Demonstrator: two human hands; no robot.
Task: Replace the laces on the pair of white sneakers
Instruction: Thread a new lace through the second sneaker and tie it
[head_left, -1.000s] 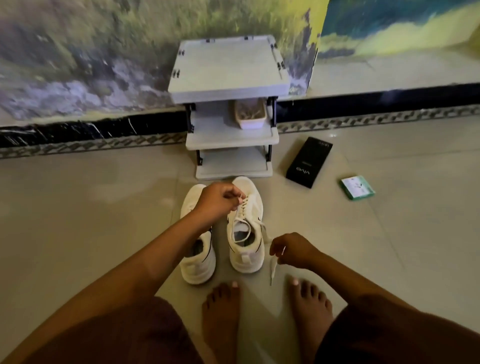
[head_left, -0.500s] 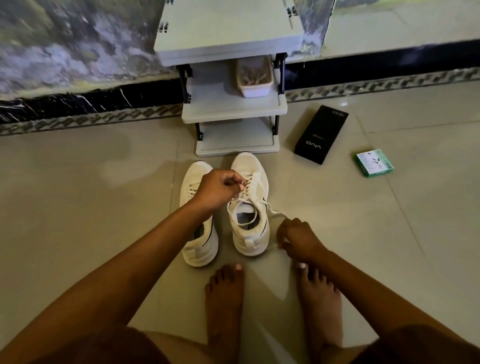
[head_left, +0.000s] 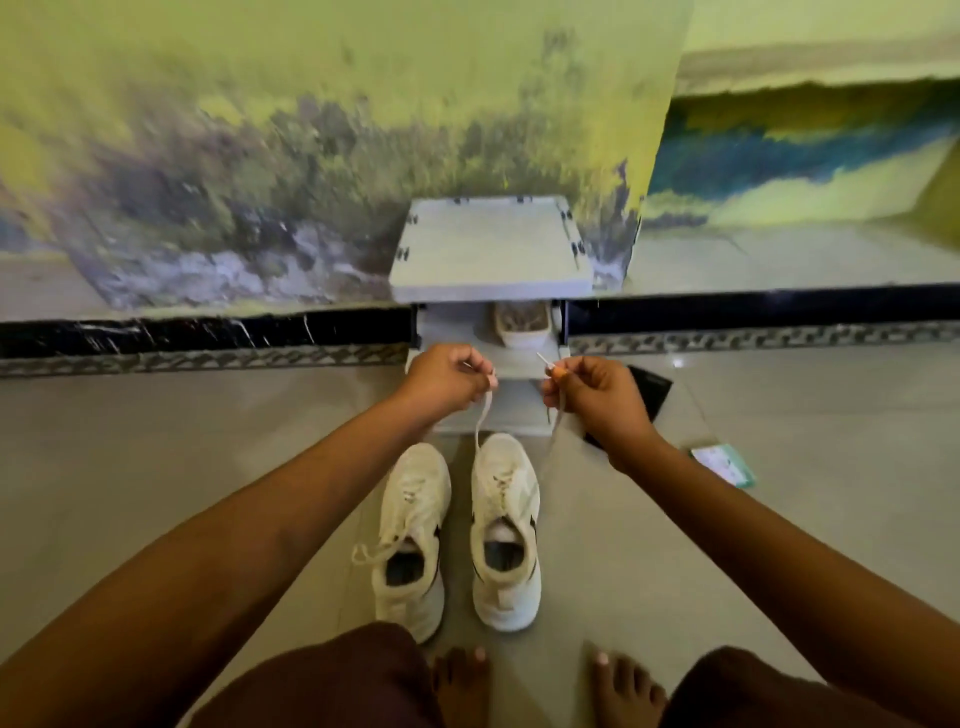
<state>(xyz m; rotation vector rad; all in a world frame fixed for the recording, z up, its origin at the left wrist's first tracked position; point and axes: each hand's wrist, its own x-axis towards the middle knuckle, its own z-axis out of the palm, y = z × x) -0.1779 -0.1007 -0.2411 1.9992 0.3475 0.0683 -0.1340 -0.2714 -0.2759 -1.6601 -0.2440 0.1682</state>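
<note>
Two white sneakers stand side by side on the tiled floor, toes pointing away from me. The left sneaker (head_left: 413, 540) keeps its lace, loosely looped at its opening. From the right sneaker (head_left: 505, 525) a white lace (head_left: 482, 423) runs up in two strands to my raised hands. My left hand (head_left: 449, 378) pinches one strand. The other end, its tip sticking up, is gripped in my right hand (head_left: 592, 389). Both hands hover above the sneakers' toes, in front of the rack.
A small grey shoe rack (head_left: 491, 249) stands against the painted wall just beyond the sneakers, with a white tray (head_left: 522, 325) on its middle shelf. A black box (head_left: 652, 389) and a small green packet (head_left: 724, 465) lie on the floor to the right. My bare feet (head_left: 462, 680) are near the sneakers' heels.
Both hands rose from the right sneaker and now hold the lace's two ends up high. The lace has come out of most eyelets. The view tilted upward.
</note>
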